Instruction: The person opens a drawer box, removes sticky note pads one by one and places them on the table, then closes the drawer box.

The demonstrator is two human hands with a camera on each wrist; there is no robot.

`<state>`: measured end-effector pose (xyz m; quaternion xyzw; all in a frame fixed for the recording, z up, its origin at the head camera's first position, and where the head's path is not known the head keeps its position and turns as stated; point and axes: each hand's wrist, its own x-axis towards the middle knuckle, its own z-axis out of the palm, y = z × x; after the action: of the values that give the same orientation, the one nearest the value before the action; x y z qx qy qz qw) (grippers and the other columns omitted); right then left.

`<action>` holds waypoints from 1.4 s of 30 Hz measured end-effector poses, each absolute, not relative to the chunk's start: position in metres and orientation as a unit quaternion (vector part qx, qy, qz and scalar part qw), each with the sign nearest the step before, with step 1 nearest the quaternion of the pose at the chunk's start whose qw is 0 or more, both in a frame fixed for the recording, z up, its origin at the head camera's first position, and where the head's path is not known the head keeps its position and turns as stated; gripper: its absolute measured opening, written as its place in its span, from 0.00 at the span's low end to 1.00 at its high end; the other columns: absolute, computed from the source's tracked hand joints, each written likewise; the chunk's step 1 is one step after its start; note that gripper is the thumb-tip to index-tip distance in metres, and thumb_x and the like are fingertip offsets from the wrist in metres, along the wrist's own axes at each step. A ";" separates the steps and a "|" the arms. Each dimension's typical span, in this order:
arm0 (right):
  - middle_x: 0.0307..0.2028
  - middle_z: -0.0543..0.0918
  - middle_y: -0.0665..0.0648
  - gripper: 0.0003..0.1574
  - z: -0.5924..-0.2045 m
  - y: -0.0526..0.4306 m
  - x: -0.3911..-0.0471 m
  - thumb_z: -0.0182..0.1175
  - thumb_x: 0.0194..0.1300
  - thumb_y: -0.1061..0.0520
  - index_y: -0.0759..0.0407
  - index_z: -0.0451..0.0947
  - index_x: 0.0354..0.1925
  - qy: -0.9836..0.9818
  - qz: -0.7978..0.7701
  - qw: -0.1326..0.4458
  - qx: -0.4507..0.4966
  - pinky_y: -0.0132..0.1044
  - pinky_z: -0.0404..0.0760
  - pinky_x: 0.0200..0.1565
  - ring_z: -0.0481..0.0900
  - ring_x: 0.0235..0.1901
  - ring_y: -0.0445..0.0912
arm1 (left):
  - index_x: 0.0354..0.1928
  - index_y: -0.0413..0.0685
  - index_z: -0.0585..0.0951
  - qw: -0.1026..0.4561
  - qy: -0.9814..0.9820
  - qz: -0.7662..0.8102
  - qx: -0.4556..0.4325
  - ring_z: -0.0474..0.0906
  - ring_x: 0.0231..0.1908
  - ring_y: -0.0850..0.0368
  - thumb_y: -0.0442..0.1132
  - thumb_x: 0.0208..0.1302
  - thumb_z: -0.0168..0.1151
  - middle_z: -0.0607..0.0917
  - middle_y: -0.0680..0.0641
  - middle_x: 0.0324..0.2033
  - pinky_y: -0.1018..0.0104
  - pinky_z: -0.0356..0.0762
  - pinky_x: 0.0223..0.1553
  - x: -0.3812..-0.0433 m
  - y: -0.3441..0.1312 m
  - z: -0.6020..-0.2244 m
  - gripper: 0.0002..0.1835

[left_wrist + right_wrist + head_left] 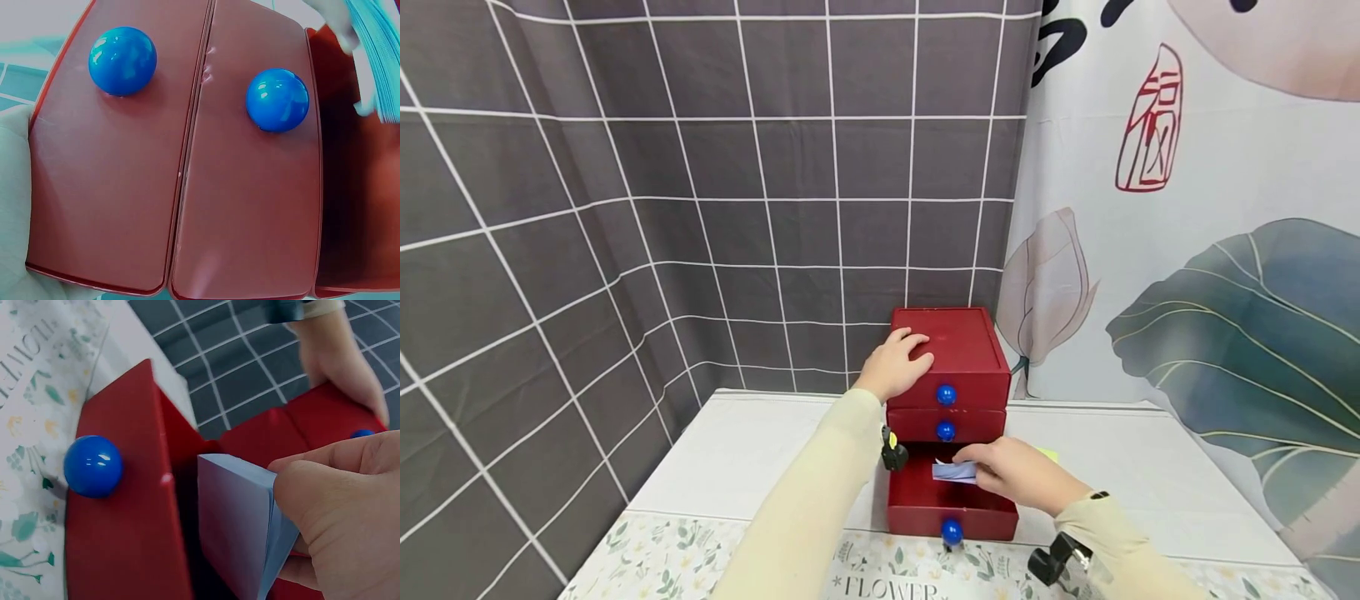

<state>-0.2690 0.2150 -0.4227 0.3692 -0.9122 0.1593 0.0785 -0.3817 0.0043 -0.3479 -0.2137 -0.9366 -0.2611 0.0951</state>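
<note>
A red box of drawers point(951, 342) stands against the back, with blue round knobs on its drawer fronts. Its bottom drawer point(917, 521) is pulled out; the two drawers above are closed. My left hand point(895, 364) rests on the box's upper left edge, fingers over the top. Between the thumb and fingers of my right hand point(1026, 475) is a light blue pad of sticky notes point(234, 512), pinched at one side. The pad is over the open drawer, tilted in the right wrist view. My right hand hides part of the drawer's right side.
A small yellow-green piece point(1049, 454) shows behind my right hand, mostly hidden. Under the drawer's front lies a flower-printed cloth point(700, 550) on the white table point(760, 450). A dark grid curtain point(790, 233) and a leaf-printed curtain point(1075, 250) hang behind.
</note>
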 end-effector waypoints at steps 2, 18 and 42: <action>0.19 0.71 0.36 0.17 -0.418 0.220 -0.265 0.57 0.57 0.62 0.50 0.79 0.46 -0.913 0.167 0.082 0.364 0.26 0.70 0.22 0.66 0.16 0.31 | 0.61 0.65 0.71 0.097 -0.936 -0.261 -0.215 0.66 0.58 0.46 0.59 0.61 0.46 0.61 0.52 0.65 0.50 0.64 0.56 -0.382 0.004 -0.347 0.26; 0.29 0.78 0.40 0.18 -0.403 0.264 -0.254 0.57 0.57 0.62 0.47 0.79 0.47 -0.920 0.154 0.126 0.338 0.26 0.71 0.26 0.70 0.23 0.32 | 0.61 0.64 0.71 0.102 -0.937 -0.255 -0.217 0.67 0.57 0.47 0.59 0.61 0.45 0.62 0.51 0.65 0.50 0.64 0.56 -0.385 0.000 -0.351 0.26; 0.32 0.84 0.53 0.22 -0.471 0.315 -0.267 0.66 0.48 0.62 0.56 0.77 0.46 -0.927 -0.006 0.262 0.267 0.41 0.79 0.29 0.82 0.27 0.45 | 0.60 0.64 0.71 0.106 -0.934 -0.260 -0.221 0.67 0.57 0.48 0.59 0.60 0.45 0.62 0.52 0.65 0.51 0.64 0.56 -0.386 0.004 -0.352 0.26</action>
<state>-0.2668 0.3146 -0.4706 0.2666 -0.9274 -0.0060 0.2624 -0.3861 0.0044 -0.3518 -0.2209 -0.9340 -0.2601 0.1057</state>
